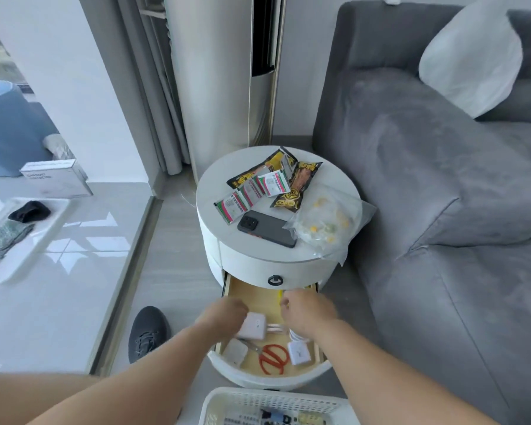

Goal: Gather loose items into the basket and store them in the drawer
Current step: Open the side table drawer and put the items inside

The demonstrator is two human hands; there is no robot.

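The lower drawer [236, 291] of a round white side table [276, 256] is pulled out. Inside it lie red-handled scissors [273, 358], a white pad [235, 352], a white charger [299, 354] and a coiled cable. My left hand [224, 314] reaches into the drawer and grips a white box [252, 326]. My right hand [307, 308] hovers over the drawer with curled fingers; whether it holds anything is hidden. A white perforated basket [273, 404] with small items sits at the bottom edge.
On the table top lie snack packets [267, 182], a dark phone [265, 228] and a clear bag of sweets [325, 222]. A grey sofa [442, 179] stands right, a dark shoe [149, 332] on the floor left, a white tray [22, 240] further left.
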